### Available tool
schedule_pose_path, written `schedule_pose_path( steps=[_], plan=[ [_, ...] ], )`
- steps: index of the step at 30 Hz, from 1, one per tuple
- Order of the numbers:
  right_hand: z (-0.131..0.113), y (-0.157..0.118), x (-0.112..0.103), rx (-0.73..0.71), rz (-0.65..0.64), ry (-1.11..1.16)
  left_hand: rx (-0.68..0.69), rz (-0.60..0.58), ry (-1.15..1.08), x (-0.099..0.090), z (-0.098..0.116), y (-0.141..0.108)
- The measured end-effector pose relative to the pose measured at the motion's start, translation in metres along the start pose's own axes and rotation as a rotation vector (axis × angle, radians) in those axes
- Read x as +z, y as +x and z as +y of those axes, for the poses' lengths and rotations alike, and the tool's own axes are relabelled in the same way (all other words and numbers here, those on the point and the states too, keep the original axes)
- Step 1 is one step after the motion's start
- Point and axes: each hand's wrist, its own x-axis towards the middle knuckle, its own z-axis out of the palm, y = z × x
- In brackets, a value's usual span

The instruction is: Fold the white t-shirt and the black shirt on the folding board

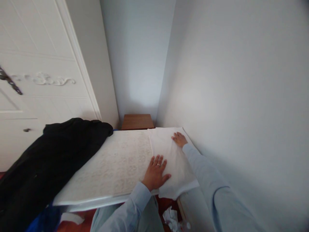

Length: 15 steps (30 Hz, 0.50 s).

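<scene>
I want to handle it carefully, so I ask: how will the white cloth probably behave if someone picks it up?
The white cloth is probably floppy, as its near edge droops in waves past the table. It may be light for its size, since it looks thin. It likely wrinkles easily when pushed: soft creases show.

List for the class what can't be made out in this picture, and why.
1. Head view: the tabletop beneath the white cloth, hidden by that cloth.
2. Head view: the palms of the left hand and right hand, turned downward.
3. Head view: the lower-left end of the black garment, cut off by the picture's edge.
4. Head view: what the blue item is, partly covered by the garment and cut off below.
5. Head view: details of the ring, too small.
</scene>
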Motion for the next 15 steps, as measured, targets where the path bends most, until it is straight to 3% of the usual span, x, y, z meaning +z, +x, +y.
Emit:
schedule_pose_path(
  steps=[5, 8, 10, 13, 15],
  plan=[
    [-0.012, -0.006, -0.016, 0.014, 0.041, 0.086, -0.021, -0.001, -0.046, -0.001, 0.0, -0.001],
    [-0.022, -0.037, -0.023, -0.012, 0.082, 0.141, -0.015, 0.061, -0.13, -0.005, -0.002, 0.0],
    [-0.029, -0.076, -0.025, -0.06, 0.114, 0.246, -0.015, 0.156, -0.208, -0.01, -0.003, 0.0],
    [-0.048, -0.155, -0.027, -0.166, 0.183, 0.725, -0.037, 0.342, -0.336, -0.018, 0.002, -0.008],
    [-0.069, -0.21, -0.027, -0.152, 0.153, 0.992, -0.073, 0.447, -0.416, -0.02, 0.011, -0.026]
  ],
)
